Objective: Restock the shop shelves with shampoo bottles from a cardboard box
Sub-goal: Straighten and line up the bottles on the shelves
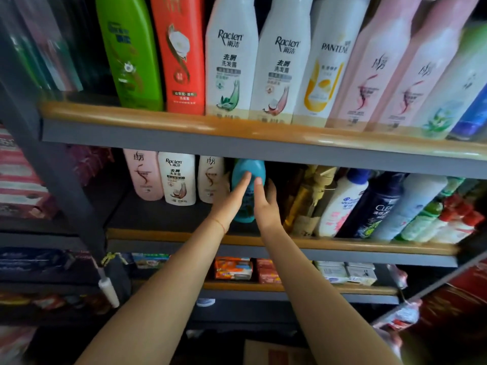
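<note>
While both arms are stretched deep into the middle shelf (276, 245), a teal shampoo bottle (249, 171) is being set upright among the stock. It stands between a pale pink-labelled bottle (210, 177) on one side and a dark gap with golden bottles (305, 204) on the other. The left hand (233, 200) is laid against the bottle's front, fingers straight and close together, pressing rather than gripping. The right hand (266, 204) is held at the bottle's other flank, fingers fairly straight and touching its shoulder; whether the thumb is hooked behind cannot be told. So the placing step is judged to be nearly done, with the bottle being steadied or nudged back into line. Next, a clean release is called for, then a reach down to the cardboard box (274, 351), glimpsed at the bottom edge, for another bottle. Care will be needed not to topple the neighbours.
</note>
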